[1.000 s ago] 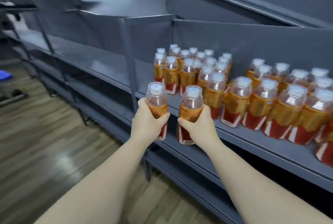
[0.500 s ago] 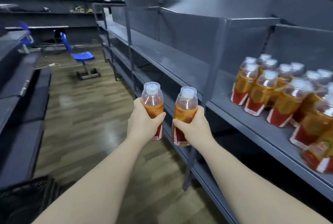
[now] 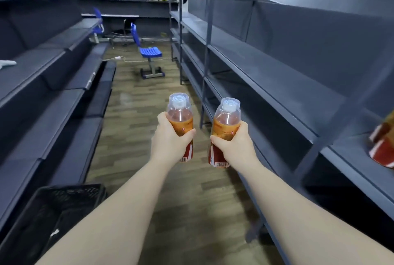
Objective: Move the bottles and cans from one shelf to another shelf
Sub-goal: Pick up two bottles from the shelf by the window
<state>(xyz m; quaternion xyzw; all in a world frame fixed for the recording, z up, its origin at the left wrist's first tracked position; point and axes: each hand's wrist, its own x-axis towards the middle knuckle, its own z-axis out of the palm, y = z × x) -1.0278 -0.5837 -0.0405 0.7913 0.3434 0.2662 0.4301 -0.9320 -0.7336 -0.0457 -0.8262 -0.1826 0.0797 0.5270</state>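
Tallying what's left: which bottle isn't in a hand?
The shelf bottle at the far right edge; the other two are gripped by the left hand and right hand.

The left bottle and right bottle, 2 alike, carry clear caps, amber liquid, orange labels above red bands and white barcode patches. The shelving is dark blue-grey, the chair bright blue, the crate black mesh, the floor brown wood-plank.

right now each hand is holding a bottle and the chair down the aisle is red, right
Almost. The head view shows the chair is blue, not red. The left hand does hold the left bottle, and the right hand the right bottle.
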